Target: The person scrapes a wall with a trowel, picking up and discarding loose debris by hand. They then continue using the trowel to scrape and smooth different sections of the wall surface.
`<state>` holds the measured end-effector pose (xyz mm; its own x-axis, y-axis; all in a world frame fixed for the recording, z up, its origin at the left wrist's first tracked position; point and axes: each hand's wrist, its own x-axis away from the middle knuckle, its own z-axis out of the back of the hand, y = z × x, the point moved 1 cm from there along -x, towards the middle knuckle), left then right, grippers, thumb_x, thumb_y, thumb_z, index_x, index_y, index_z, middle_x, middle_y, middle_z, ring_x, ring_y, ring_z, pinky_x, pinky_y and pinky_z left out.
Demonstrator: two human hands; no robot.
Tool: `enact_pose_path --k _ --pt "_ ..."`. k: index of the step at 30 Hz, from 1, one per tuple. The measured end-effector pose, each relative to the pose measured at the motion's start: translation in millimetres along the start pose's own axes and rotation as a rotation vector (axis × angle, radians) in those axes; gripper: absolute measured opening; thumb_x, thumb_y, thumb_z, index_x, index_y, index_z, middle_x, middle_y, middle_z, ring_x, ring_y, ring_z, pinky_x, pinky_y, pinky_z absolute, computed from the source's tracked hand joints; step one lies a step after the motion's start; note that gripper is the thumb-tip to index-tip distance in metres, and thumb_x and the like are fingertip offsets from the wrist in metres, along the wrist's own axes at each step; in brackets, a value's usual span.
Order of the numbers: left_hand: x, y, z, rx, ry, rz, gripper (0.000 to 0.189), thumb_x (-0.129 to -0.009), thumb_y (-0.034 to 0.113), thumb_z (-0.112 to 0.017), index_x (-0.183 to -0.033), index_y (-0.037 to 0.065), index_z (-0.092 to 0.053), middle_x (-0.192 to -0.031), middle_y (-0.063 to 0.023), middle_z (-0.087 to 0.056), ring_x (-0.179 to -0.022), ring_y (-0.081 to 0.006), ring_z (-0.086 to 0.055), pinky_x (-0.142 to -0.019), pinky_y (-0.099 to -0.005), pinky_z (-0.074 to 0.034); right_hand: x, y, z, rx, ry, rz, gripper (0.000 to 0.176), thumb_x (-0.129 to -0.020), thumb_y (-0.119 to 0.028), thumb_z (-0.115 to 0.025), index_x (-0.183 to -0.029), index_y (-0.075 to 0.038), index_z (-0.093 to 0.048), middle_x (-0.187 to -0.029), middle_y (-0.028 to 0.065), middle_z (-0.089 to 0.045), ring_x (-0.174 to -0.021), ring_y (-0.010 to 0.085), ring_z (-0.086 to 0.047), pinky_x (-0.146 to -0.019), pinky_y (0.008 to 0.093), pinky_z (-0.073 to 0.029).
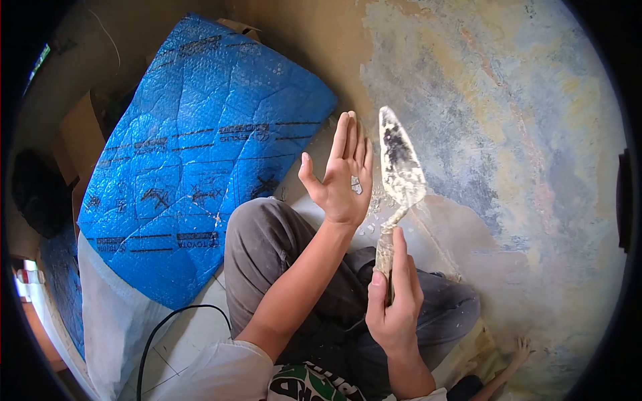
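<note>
My right hand [396, 304] is wrapped round the handle of a pointing trowel [401, 157], its forefinger stretched along the grip. The blade points up and is coated with whitish residue, with a dark patch in the middle. To the left of the blade my left hand [346, 177] is raised with fingers extended and thumb apart, palm turned towards the trowel. A small pale flake [356, 185] shows against that palm. Behind the hands stands a wall [555, 167] with patchy, scraped paint in grey, yellow and white.
A blue quilted sheet [200, 147] with black print leans at the left. White chips [370, 227] lie on the floor by the wall. A black cable [150, 337] curves across the tiles. Another person's hand [523, 349] is against the wall at lower right.
</note>
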<state>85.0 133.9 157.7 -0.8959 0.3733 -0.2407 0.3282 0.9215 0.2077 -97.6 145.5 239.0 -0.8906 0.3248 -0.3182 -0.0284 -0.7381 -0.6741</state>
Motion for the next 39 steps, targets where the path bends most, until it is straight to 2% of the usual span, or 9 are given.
enact_pose_path --k 2,14,22,24,26,28,31,37,39 --pt "-1 -1 1 0.006 -0.034 -0.008 0.105 -0.091 0.074 -0.029 -0.160 -0.003 -0.014 -0.170 -0.0139 -0.011 -0.158 -0.0255 -0.004 -0.127 -0.0368 -0.003 0 -4 1 -0.027 0.013 -0.049 0.054 -0.098 -0.003 -0.049 -0.148 0.012 -0.037 -0.122 0.0298 -0.059 -0.101 0.0379 -0.064 -0.089 0.0426 -0.051" --pt "1 2 -7 0.081 -0.013 -0.014 0.108 -0.088 0.074 -0.041 -0.159 -0.005 -0.018 -0.166 -0.0170 -0.023 -0.154 -0.0271 -0.020 -0.127 -0.0382 -0.015 -7 20 -26 -0.053 -0.134 -0.074 0.062 -0.098 -0.002 -0.051 -0.156 0.002 -0.030 -0.107 0.0256 -0.058 -0.090 0.0392 -0.063 -0.081 0.0453 -0.052" --pt "1 7 -10 0.146 -0.017 0.028 0.108 -0.088 0.073 -0.044 -0.158 -0.005 -0.019 -0.166 -0.0156 -0.023 -0.153 -0.0261 -0.024 -0.123 -0.0341 -0.027 -14 4 -8 0.051 -0.010 0.017 0.057 -0.098 -0.003 -0.051 -0.151 0.010 -0.033 -0.106 0.0245 -0.058 -0.087 0.0322 -0.062 -0.079 0.0408 -0.052" --pt "0 6 -4 0.216 -0.011 0.045 0.107 -0.089 0.073 -0.043 -0.160 -0.002 -0.017 -0.169 -0.0128 -0.016 -0.157 -0.0236 -0.011 -0.127 -0.0367 -0.013 -13 -3 -3 0.028 0.018 0.036 0.056 -0.098 -0.003 -0.051 -0.149 0.014 -0.035 -0.112 0.0278 -0.058 -0.090 0.0351 -0.062 -0.081 0.0425 -0.053" --pt "0 4 -1 0.238 -0.021 0.048 0.106 -0.089 0.072 -0.045 -0.160 -0.002 -0.017 -0.168 -0.0117 -0.017 -0.157 -0.0230 -0.011 -0.127 -0.0371 -0.013 -11 -7 1 0.035 0.073 0.135 0.057 -0.097 -0.003 -0.052 -0.148 0.015 -0.034 -0.119 0.0313 -0.057 -0.095 0.0389 -0.063 -0.083 0.0444 -0.053" --pt "0 4 -6 0.286 0.039 0.049 0.107 -0.088 0.074 -0.043 -0.159 -0.003 -0.020 -0.168 -0.0150 -0.020 -0.156 -0.0247 -0.018 -0.122 -0.0306 -0.028 -6 -11 3 0.032 0.041 0.109 0.057 -0.097 -0.003 -0.052 -0.148 0.016 -0.035 -0.124 0.0337 -0.056 -0.101 0.0426 -0.063 -0.086 0.0459 -0.053" --pt "-1 6 -7 0.278 0.023 0.040 0.107 -0.088 0.074 -0.043 -0.159 -0.003 -0.019 -0.168 -0.0154 -0.019 -0.156 -0.0251 -0.017 -0.124 -0.0333 -0.025 -5 -6 1 -0.032 -0.020 -0.035 0.056 -0.098 -0.008 -0.049 -0.146 0.017 -0.036 -0.141 0.0334 -0.051 -0.109 0.0384 -0.065 -0.090 0.0406 -0.053" --pt "1 10 -14 0.163 0.032 -0.021 0.107 -0.089 0.073 -0.040 -0.158 -0.006 -0.020 -0.167 -0.0176 -0.020 -0.156 -0.0253 -0.016 -0.126 -0.0370 -0.017 -7 -3 -4 0.037 0.026 0.050 0.055 -0.097 -0.005 -0.049 -0.147 0.015 -0.037 -0.136 0.0329 -0.055 -0.111 0.0434 -0.064 -0.097 0.0432 -0.050" --pt "0 13 -11 0.039 -0.018 -0.037 0.106 -0.090 0.073 -0.038 -0.158 -0.006 -0.020 -0.166 -0.0173 -0.021 -0.155 -0.0251 -0.017 -0.126 -0.0359 -0.018 -7 4 -13 0.038 -0.024 0.015 0.057 -0.099 -0.004 -0.052 -0.152 0.009 -0.034 -0.110 0.0263 -0.059 -0.094 0.0373 -0.064 -0.081 0.0449 -0.053"
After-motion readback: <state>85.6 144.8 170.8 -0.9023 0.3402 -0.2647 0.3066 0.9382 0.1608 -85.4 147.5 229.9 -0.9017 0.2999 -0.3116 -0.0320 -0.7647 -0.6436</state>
